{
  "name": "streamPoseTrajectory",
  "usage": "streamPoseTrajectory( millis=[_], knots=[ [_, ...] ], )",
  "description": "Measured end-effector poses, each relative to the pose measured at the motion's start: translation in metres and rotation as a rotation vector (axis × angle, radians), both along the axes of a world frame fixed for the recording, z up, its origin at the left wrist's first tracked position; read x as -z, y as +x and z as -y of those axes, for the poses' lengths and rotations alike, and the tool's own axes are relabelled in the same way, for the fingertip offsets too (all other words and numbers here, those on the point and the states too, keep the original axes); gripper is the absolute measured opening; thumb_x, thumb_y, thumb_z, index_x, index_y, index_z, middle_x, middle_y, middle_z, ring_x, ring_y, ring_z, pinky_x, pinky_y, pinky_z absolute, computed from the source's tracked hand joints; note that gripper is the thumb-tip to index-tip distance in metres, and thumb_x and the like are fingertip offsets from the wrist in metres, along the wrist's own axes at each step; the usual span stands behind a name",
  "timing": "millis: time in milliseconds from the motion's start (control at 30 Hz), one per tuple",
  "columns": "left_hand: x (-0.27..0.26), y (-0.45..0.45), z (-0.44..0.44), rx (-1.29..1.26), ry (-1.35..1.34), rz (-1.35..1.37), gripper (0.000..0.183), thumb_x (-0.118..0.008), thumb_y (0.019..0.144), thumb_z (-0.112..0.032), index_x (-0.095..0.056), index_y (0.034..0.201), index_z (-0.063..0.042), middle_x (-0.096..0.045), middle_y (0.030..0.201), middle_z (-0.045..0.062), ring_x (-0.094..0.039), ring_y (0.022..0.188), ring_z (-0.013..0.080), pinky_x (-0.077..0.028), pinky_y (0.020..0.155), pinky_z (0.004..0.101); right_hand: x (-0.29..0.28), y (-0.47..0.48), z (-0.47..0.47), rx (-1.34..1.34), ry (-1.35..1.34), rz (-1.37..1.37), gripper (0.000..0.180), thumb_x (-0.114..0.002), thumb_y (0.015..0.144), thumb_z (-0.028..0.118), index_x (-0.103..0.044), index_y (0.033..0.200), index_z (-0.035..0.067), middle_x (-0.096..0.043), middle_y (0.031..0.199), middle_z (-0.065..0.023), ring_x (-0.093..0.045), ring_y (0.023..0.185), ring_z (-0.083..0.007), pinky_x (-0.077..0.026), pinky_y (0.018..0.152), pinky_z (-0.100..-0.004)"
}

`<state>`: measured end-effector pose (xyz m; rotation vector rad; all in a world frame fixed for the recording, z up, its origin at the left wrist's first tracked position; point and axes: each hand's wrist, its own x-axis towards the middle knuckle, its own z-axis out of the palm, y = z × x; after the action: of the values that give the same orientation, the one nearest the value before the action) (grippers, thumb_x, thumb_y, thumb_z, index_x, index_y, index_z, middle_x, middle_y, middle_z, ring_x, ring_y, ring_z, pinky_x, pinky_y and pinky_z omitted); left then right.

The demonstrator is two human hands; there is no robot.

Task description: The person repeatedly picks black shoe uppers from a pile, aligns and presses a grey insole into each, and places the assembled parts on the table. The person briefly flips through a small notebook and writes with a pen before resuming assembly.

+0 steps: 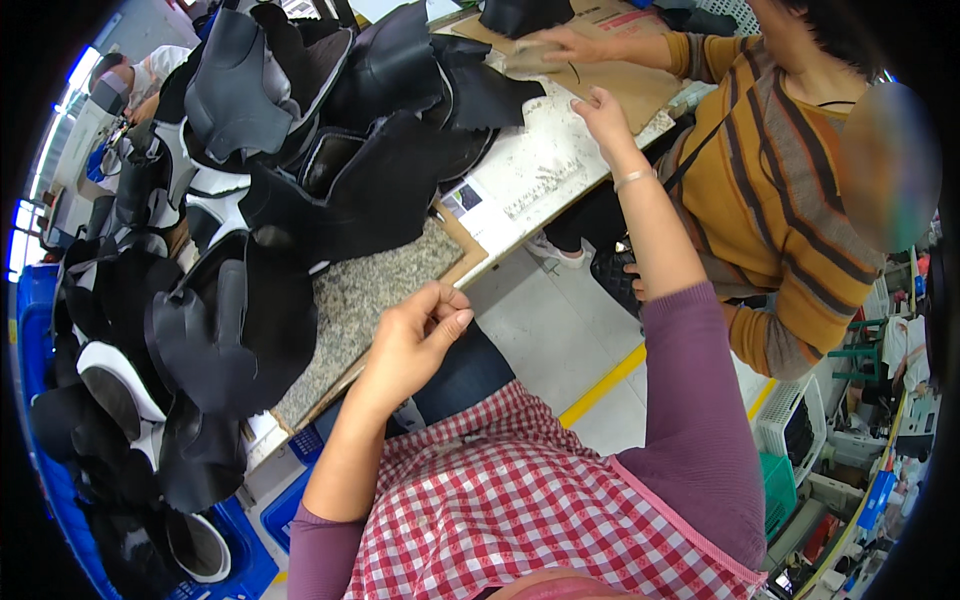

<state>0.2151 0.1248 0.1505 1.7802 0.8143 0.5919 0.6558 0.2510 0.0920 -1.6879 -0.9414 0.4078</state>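
My left hand (420,337) hovers over the front edge of a speckled stone slab (382,281), its fingers curled and the thumb near the forefinger. I see nothing in it. My right hand (606,124) is stretched out above the worn white tabletop (551,157), by a brown cardboard sheet (637,90). Its thumb and forefinger are close together; whether something thin is between them I cannot tell. Black leather boot uppers (375,180) with pale linings are heaped behind the slab. One black upper (277,322) lies partly on the slab, left of my left hand.
A person in a striped sweater (780,180) sits at right, one blurred hand (574,46) over the cardboard. More uppers fill a blue crate (244,540) at left. A printed sheet (472,202) lies near the slab. White basket (795,420) and green crate (778,491) stand on the floor.
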Motion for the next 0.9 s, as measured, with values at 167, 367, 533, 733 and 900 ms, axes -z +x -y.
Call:
streamPoseTrajectory(
  millis=[167,367,533,733,900],
  knots=[
    [0.063,0.004,-0.033,0.054,0.691,-0.122,0.013,-0.074,0.076,-0.001,-0.074,0.087,-0.008,-0.07,0.089,0.004,-0.062,0.092,0.0278,-0.047,0.086,0.0413,0.003,0.042,-0.08,0.028,0.059,-0.43,0.097,-0.082,0.09,0.036,-0.03,0.162,0.0,-0.042,0.158,-0.0251,-0.046,0.143,-0.0379,-0.044,0.112,-0.0444],
    [0.077,0.002,-0.032,0.094,0.66,-0.146,0.013,-0.078,0.075,-0.006,-0.076,0.087,-0.011,-0.066,0.08,0.002,-0.063,0.087,0.0218,-0.043,0.08,0.037,-0.014,0.052,-0.113,-0.041,-0.052,-0.39,0.112,-0.081,0.086,0.055,-0.017,0.167,0.011,-0.026,0.169,-0.0176,-0.033,0.152,-0.0377,-0.038,0.119,-0.0524],
    [0.066,-0.009,-0.044,0.188,0.401,-0.052,0.011,-0.079,0.078,-0.008,-0.078,0.089,-0.008,-0.072,0.084,0.005,-0.066,0.093,0.0246,-0.045,0.088,0.0367,-0.001,0.063,-0.161,-0.183,0.068,-0.377,0.102,-0.08,0.091,0.024,-0.014,0.167,0.006,-0.027,0.168,-0.0196,-0.034,0.152,-0.0322,-0.035,0.122,-0.0497],
    [0.067,-0.022,-0.06,0.152,0.055,0.188,0.007,-0.076,0.09,-0.007,-0.078,0.095,-0.003,-0.075,0.091,0.008,-0.069,0.098,0.0268,-0.051,0.091,0.0398,0.01,0.043,-0.223,-0.501,0.255,-0.682,0.076,-0.075,0.087,0.006,-0.041,0.155,0.008,-0.054,0.146,-0.0143,-0.05,0.14,-0.0299,-0.044,0.115,-0.0523],
    [0.068,-0.022,-0.062,0.102,0.064,0.193,0.008,-0.074,0.091,-0.001,-0.077,0.098,0.0,-0.075,0.092,0.011,-0.07,0.102,0.0288,-0.054,0.088,0.0397,0.014,0.027,-0.201,-0.842,0.47,-1.016,0.044,-0.057,0.099,0.013,-0.054,0.141,0.005,-0.063,0.134,-0.0109,-0.063,0.124,-0.031,-0.048,0.11,-0.0537]
  ],
)
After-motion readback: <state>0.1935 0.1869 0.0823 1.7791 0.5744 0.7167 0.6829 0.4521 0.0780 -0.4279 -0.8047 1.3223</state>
